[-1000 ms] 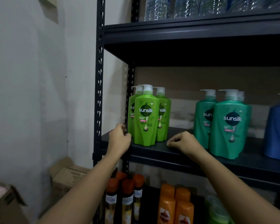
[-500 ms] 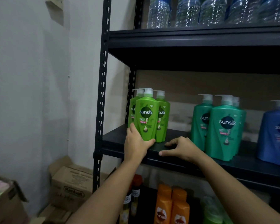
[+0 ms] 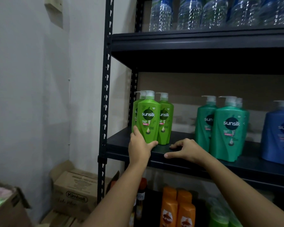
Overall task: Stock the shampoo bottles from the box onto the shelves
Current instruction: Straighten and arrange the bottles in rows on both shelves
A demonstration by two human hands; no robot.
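Observation:
Three light green Sunsilk pump bottles stand at the left end of the black middle shelf (image 3: 184, 154). My left hand (image 3: 140, 147) grips the base of the front green bottle (image 3: 148, 118), fingers on its left side and thumb under its front. My right hand (image 3: 184, 149) rests on the shelf board just right of the green bottles, fingers loosely curled and holding nothing. Further right stand teal Sunsilk bottles (image 3: 229, 128) and a blue bottle (image 3: 279, 133).
Clear water bottles (image 3: 188, 12) fill the top shelf. Orange bottles (image 3: 177, 208) and brown-capped bottles sit on the shelf below. Cardboard boxes (image 3: 75, 192) lie on the floor at the left by the white wall, beside the perforated black upright (image 3: 106, 95).
My left hand moved from the shelf edge up onto the base of the front green bottle and took hold of it. My right hand slid slightly right along the shelf.

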